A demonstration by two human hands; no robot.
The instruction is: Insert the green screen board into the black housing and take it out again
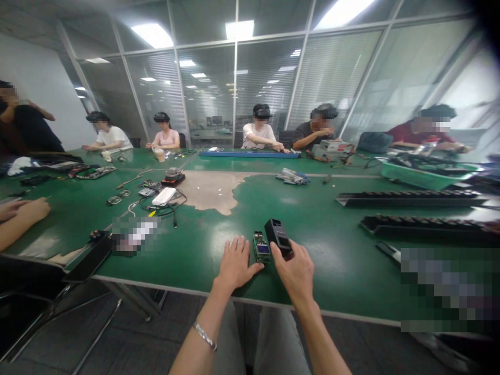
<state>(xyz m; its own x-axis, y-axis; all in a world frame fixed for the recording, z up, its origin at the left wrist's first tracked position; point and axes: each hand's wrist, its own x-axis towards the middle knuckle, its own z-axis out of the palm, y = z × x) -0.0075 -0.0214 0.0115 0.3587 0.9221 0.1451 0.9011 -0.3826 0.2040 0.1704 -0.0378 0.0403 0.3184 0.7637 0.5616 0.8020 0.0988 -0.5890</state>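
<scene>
My left hand [235, 263] lies flat on the green table, palm down with the fingers stretched out. Just right of it rests a small green circuit board [261, 247] with a dark blue display; my thumb lies by its near end. My right hand [295, 263] is closed round the near end of a black plastic housing [278, 235], which has cut-out openings on its upper face. The housing sits tilted beside the board, with a narrow gap between them. Part of its near end is hidden by my fingers.
Two long black strips [414, 225] lie at the right, below a green basket [425, 174] of parts. At the left are a white box [164, 196] with cables and a pair of glasses [118, 197]. Gloves [292, 176] lie farther back. Several people sit around the table.
</scene>
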